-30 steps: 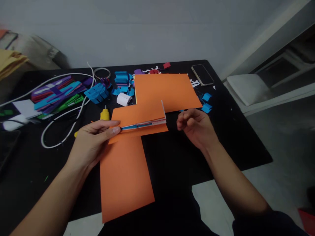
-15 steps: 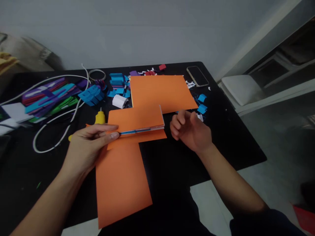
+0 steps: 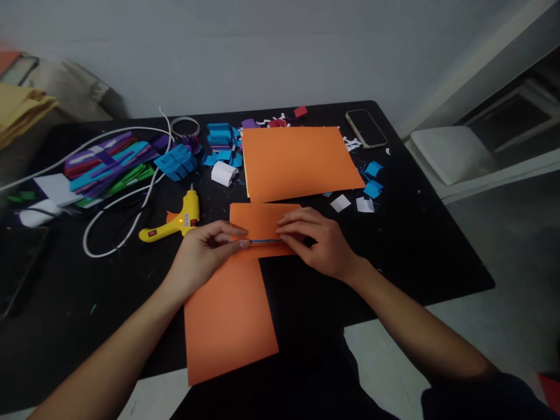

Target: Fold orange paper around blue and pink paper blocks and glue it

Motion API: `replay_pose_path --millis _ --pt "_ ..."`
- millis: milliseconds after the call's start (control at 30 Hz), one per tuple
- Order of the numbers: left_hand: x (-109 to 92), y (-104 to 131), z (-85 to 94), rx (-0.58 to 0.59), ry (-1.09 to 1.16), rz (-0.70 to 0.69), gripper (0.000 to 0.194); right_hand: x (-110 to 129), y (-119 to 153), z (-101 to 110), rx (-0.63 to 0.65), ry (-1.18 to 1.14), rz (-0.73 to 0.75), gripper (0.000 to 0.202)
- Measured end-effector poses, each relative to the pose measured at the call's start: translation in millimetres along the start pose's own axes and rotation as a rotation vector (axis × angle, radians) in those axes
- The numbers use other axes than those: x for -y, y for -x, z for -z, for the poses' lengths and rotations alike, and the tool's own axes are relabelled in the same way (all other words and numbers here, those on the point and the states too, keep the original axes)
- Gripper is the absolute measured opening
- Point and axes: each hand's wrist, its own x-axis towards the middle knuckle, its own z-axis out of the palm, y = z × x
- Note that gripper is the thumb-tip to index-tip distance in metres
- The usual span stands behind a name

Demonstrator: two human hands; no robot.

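Note:
A folded orange paper piece (image 3: 265, 219) lies across the middle, with a thin blue edge showing along its near side. My left hand (image 3: 199, 256) pinches its left end between thumb and fingers. At the right end, my right hand (image 3: 321, 242) grips the same edge, its fingertips closed on the paper. Beneath the folded piece, an orange sheet (image 3: 230, 326) extends toward my body. A yellow glue gun (image 3: 188, 213) rests just left of the folded piece, close to my left hand, its nozzle pointing away from me.
A larger orange paper stack (image 3: 301, 163) lies behind the hands. Around it are blue folded pieces (image 3: 177, 163), white scraps (image 3: 340, 203) and a phone (image 3: 366, 128). Bundled coloured strips (image 3: 105, 163) and a looping white cable (image 3: 90, 227) occupy the left of the black table (image 3: 394, 233).
My right hand has moved left and taken hold of the folded paper's right end. The paper is turned more level, and its layered side edge no longer shows.

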Motion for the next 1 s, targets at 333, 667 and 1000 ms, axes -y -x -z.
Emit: replay_pose_path --millis 333,667,1000 --pt "1 5 15.5 0.077 -0.482 -0.193 0.026 -8 5 -3 0.186 0.112 0.065 0.023" --pt "5 8 -2.3 0.192 -0.966 -0.658 0.044 5 8 -2 0.271 0.316 0.132 0.029" --pt "12 4 -3.8 0.209 -0.96 -0.66 0.049 -8 30 4 0.28 0.225 0.131 0.047"
